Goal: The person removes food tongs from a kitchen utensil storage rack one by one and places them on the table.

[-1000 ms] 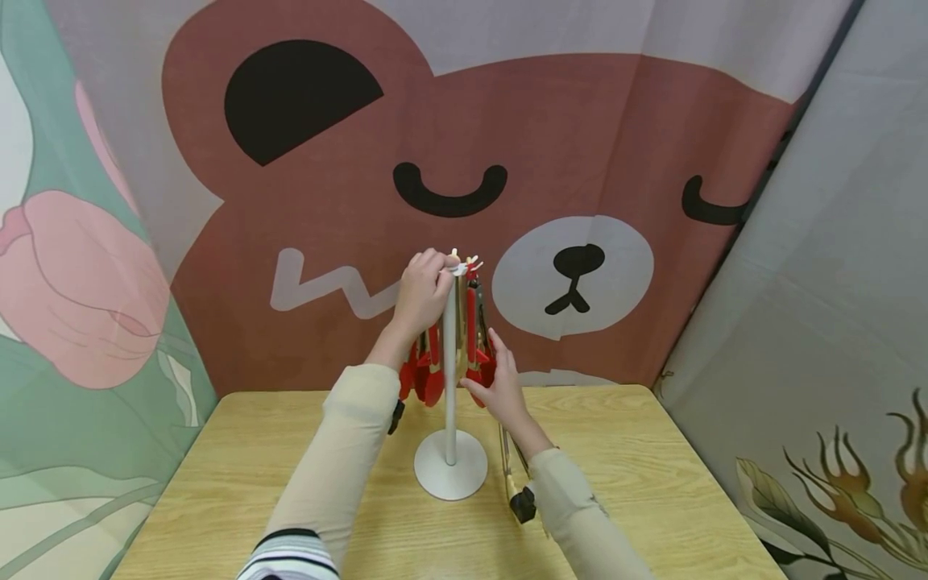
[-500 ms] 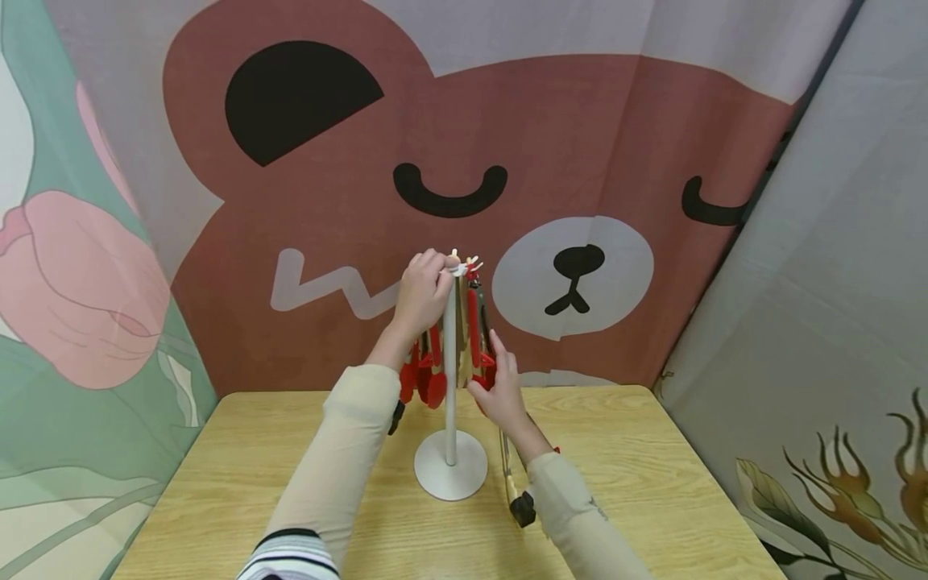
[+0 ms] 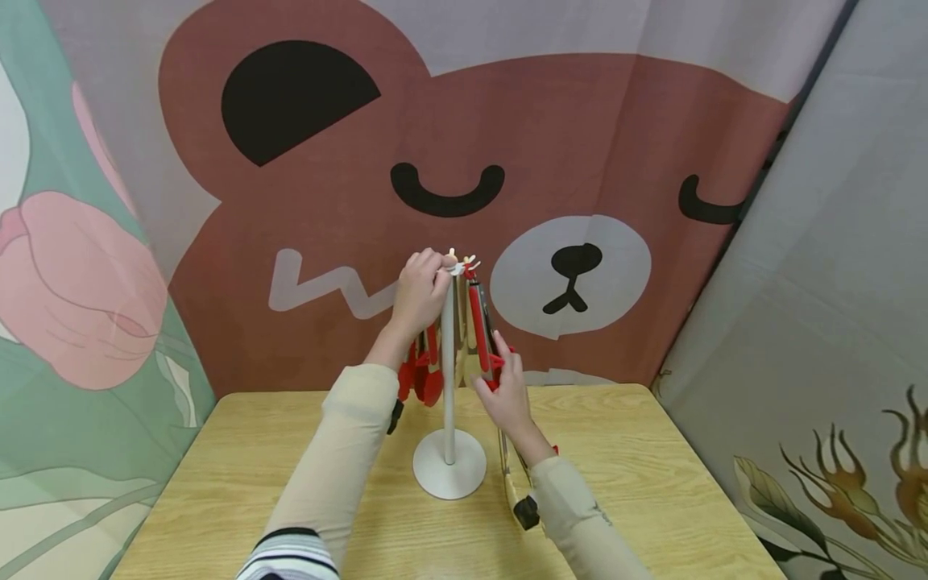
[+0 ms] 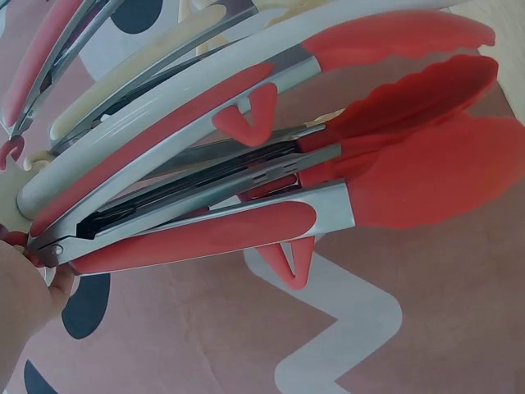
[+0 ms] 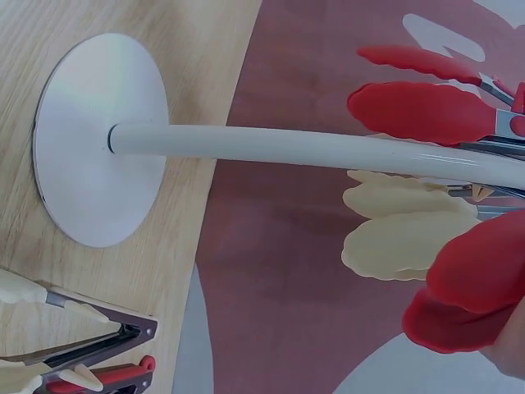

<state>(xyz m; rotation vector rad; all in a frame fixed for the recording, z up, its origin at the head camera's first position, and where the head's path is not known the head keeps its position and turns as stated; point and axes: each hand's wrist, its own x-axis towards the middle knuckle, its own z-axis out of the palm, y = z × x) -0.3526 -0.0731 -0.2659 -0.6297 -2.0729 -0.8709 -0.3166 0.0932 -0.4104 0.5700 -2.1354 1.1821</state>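
Observation:
A white utensil stand (image 3: 449, 362) rises from its round base (image 3: 449, 466), with tongs hanging around its top. My left hand (image 3: 418, 292) pinches the hooked top of the stand; in the left wrist view, red tongs (image 4: 197, 246) hang by their hinge end right at its fingers. Lower down on the right, my right hand (image 3: 507, 396) holds red tongs (image 3: 479, 326) between thumb and fingers, tilting them away from the pole. Their red heads (image 5: 480, 283) hide most of that hand in the right wrist view. Cream tongs (image 5: 402, 238) hang between them and the pole.
More tongs (image 3: 518, 491), some cream and some red, lie on the wooden table (image 3: 594, 467) beside my right forearm. Other red tongs (image 3: 432, 387) hang left of the pole. A curtain with a bear print (image 3: 565, 137) stands behind the table.
My right hand has moved slightly right, and the red tongs it holds have swung outward from the pole, showing more of the cream tongs. My left hand stays at the top.

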